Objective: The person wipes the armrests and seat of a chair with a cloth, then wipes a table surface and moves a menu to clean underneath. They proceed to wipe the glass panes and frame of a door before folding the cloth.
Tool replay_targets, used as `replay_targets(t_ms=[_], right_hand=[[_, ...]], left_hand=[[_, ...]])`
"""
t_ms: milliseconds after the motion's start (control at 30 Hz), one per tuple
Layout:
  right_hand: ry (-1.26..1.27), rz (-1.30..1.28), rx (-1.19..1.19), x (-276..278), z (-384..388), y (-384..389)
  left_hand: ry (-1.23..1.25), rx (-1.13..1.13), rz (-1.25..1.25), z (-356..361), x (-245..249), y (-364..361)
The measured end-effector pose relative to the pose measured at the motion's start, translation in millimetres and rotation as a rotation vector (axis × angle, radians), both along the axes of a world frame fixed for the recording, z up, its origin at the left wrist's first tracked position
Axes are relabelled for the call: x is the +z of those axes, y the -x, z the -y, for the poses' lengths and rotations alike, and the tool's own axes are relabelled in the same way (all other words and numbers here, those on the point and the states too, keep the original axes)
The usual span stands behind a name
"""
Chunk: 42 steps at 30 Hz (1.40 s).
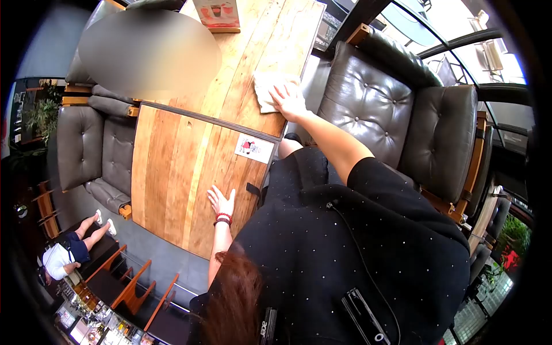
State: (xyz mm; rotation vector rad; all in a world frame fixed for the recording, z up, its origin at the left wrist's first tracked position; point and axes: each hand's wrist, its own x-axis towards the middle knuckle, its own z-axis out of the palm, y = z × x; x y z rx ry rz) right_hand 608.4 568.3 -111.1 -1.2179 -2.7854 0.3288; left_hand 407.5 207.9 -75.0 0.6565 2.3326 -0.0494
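A folded white cloth (265, 92) lies on the far wooden table (287, 34), near its right edge. My right hand (287, 100) rests flat on top of it, fingers spread, pressing it to the wood. My left hand (222, 202), with red bracelets at the wrist, is open over the near wooden table (167, 167). Its fingers are spread, and it seems to lean on the tabletop. A small white card with a red and black picture (254, 148) sits between my hands, at the near table's corner.
A red-and-white stand-up menu (217, 14) is on the far table. A tufted dark leather seat (368, 103) stands at right and dark leather chairs (98, 149) at left. A person in a white top (60, 259) is at lower left. A large blurred oval hides the upper left.
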Motion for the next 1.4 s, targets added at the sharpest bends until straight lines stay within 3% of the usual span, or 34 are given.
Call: replay_targets(t_ms=[300, 400, 500, 533, 567, 667, 800, 900, 1000, 1233, 1267, 1333, 1400], right_hand=[[-0.003, 0.144, -0.035, 8.4, 6.5, 4.3], [-0.066, 0.038, -0.025, 4.6, 4.9, 2.2], [-0.095, -0.032, 0.033, 10.9, -6.7, -3.5], [-0.105, -0.057, 0.049, 13.6, -14.7, -6.3], [-0.117, -0.084, 0.065, 16.2, -25.5, -8.2], [-0.099, -0.076, -0.041, 9.7, -69.2, -14.4], [-0.112, -0.004, -0.218, -20.5, -160.4, -13.3], [-0.082, 0.128, -0.337, -13.1, -228.5, -0.6], [0.008, 0.112, -0.362, -13.6, -290.6, 6.7], [0.025, 0.228, -0.324, 0.4, -373.2, 6.7], [-0.060, 0.220, -0.307, -3.7, -378.8, 4.8], [0.006, 0.144, -0.321, -8.9, -386.7, 1.7], [0.016, 0.083, -0.316, -14.9, -390.1, -3.7]], left_hand=[[-0.056, -0.020, -0.031, 5.5, -6.5, -2.6], [-0.082, -0.023, -0.061, 11.3, -20.5, -1.9], [-0.063, 0.077, -0.040, -5.6, 3.9, -6.8], [-0.131, 0.138, -0.059, -9.2, 6.9, -4.3], [-0.351, 0.231, -0.077, -7.3, 0.5, 0.1], [-0.537, 0.249, -0.133, -39.4, 20.8, 13.0], [-0.677, 0.259, -0.153, -130.0, 55.9, 45.3], [-0.894, 0.357, -0.012, -215.7, 68.4, 74.2], [-0.992, 0.247, 0.050, -308.5, 69.2, 104.4], [-0.840, 0.105, 0.016, -494.2, 68.7, 147.1], [-0.802, 0.047, -0.012, -514.1, 70.3, 150.5], [-0.722, -0.071, -0.062, -547.8, 71.8, 157.2], [-0.924, -0.118, 0.064, -574.6, 55.9, 173.1]])
